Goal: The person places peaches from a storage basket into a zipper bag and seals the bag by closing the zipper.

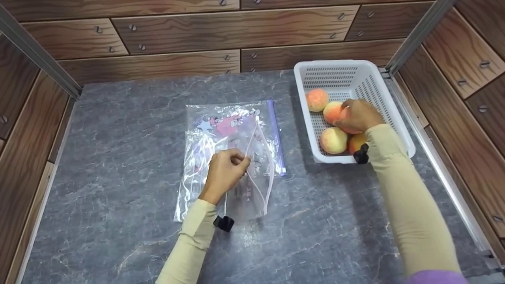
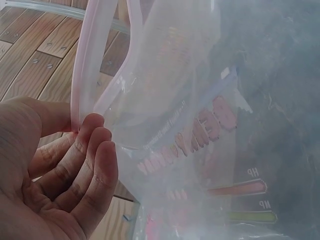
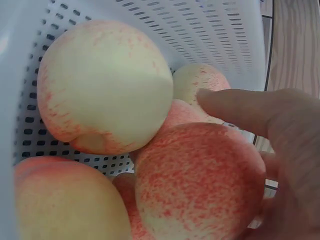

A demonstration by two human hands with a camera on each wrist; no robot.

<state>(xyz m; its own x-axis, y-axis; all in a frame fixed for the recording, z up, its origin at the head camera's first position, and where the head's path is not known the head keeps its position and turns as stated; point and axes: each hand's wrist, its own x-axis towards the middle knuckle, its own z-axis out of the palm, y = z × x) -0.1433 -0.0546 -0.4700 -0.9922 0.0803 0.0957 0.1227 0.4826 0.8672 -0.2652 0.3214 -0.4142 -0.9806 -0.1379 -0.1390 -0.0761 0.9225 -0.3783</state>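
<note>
Just below centre frame, the left hand point(image 1: 227, 167) pinches a clear, printed plastic bag point(image 2: 170, 105) by its pale pink rim point(image 2: 78, 75), mouth gaping; I'd hold that lightly. Beyond, upper right, the right hand point(image 1: 361, 114) curls round a mottled red peach point(image 3: 200, 180), how firmly I can't tell, inside a white slotted plastic basket point(image 1: 335, 159). Better settle thumb and fingers on opposite sides, clear of the round yellow-red peaches point(image 1: 333, 140) alongside.
</note>
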